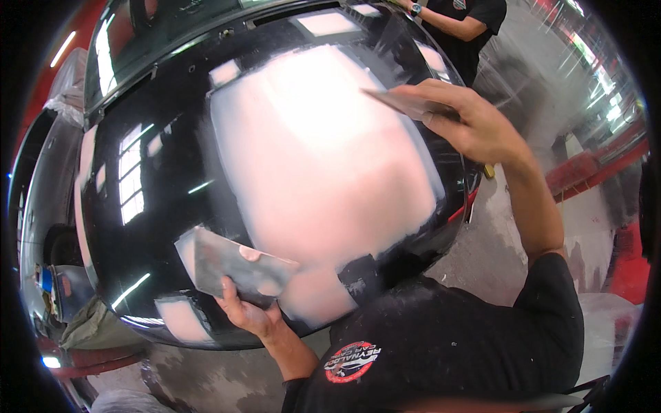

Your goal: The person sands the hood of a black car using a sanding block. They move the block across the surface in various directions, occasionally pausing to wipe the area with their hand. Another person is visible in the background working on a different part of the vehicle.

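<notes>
A glossy black car panel (158, 206) fills the middle of the view, with a large pale pink patch of filler (317, 158) spread over it. My right hand (475, 124) grips a thin flat spreader (406, 103) and holds its blade against the upper right edge of the patch. My left hand (248, 310) holds a flat grey metal board (237, 265) with a dab of pink filler on it, low against the panel's near edge. Smaller pink patches (182, 320) sit near the panel's lower rim.
Another person in a black shirt (461, 27) with a wristwatch stands beyond the car at the top right. Stained concrete floor (496, 248) lies to the right, with red equipment (592, 168) further right. A wheel and covered items (62, 289) are at the left.
</notes>
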The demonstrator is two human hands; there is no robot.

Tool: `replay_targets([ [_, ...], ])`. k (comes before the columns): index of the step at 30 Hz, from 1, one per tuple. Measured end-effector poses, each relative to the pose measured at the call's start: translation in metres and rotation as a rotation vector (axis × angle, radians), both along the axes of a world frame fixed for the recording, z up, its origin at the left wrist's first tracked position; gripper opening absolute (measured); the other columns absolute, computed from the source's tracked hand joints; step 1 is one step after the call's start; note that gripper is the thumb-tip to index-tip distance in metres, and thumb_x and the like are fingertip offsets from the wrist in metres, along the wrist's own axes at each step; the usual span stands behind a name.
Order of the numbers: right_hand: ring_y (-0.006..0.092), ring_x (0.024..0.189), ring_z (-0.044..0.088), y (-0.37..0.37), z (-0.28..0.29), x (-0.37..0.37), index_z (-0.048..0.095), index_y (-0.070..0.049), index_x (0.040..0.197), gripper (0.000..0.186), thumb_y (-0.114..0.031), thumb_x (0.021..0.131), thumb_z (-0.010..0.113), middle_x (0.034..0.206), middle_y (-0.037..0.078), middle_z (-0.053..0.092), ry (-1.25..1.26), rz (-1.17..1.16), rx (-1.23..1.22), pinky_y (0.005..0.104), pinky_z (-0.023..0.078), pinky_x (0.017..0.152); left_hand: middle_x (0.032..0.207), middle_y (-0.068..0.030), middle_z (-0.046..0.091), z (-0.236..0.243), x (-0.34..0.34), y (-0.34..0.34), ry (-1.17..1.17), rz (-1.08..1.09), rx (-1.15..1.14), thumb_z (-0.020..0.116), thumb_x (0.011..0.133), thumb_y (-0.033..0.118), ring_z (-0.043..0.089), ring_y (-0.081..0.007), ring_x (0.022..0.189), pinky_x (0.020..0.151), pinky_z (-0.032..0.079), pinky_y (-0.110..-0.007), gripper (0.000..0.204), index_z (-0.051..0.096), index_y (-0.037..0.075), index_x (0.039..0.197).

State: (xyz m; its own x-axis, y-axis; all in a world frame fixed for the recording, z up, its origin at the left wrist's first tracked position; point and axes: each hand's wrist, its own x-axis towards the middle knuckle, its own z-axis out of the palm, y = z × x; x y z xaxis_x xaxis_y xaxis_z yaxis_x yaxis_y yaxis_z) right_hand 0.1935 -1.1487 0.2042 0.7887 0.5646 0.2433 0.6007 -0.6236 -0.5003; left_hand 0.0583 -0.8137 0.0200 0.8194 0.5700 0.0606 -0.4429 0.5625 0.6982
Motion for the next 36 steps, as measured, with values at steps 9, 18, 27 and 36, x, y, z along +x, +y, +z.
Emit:
replay_targets([
  [9, 0.0359, 0.127, 0.046, 0.047, -0.101, -0.086, 0.056, -0.020, 0.132, 0.056, -0.018, 0.078, 0.072, 0.136, 0.012, 0.047, -0.479, 0.579, 0.092, 0.0610, 0.040, 0.104, 0.126, -0.0139, 0.061, 0.050, 0.020, -0.074, 0.231, -0.381, -0.023, 0.055, 0.095, 0.011, 0.063, -0.0247, 0.110, 0.096, 0.052, -0.038, 0.041, 0.049, 0.000, 0.134],
  [18, 0.0386, 0.126, 0.046, -0.022, -0.090, -0.055, 0.052, -0.018, 0.141, 0.065, -0.016, 0.080, 0.074, 0.135, 0.013, 0.054, -0.401, 0.049, 0.086, 0.0498, 0.044, 0.105, 0.120, -0.0106, 0.063, 0.064, 0.020, -0.074, 0.111, -0.309, 0.242, 0.053, 0.101, 0.014, 0.063, -0.0165, 0.102, 0.089, 0.051, -0.032, 0.032, 0.051, 0.001, 0.130],
  [27, 0.0352, 0.119, 0.052, 0.021, -0.079, -0.096, 0.069, -0.020, 0.121, 0.055, -0.013, 0.068, 0.080, 0.126, 0.006, 0.060, -0.378, 0.264, 0.120, 0.0496, 0.044, 0.098, 0.113, -0.0095, 0.064, 0.073, -0.009, -0.133, -0.079, -0.147, 0.618, 0.053, 0.101, 0.015, 0.060, -0.0145, 0.099, 0.087, 0.049, -0.030, 0.030, 0.055, -0.004, 0.125],
  [36, 0.0317, 0.119, 0.058, -0.059, -0.093, -0.105, 0.067, -0.005, 0.123, 0.049, 0.009, 0.077, 0.063, 0.122, 0.014, 0.065, -0.042, 0.015, 0.050, 0.0454, 0.044, 0.104, 0.104, -0.0045, 0.067, 0.067, -0.018, -0.152, -0.209, -0.032, 0.280, 0.060, 0.097, 0.009, 0.058, -0.0078, 0.090, 0.077, 0.049, -0.026, 0.029, 0.057, -0.002, 0.124],
])
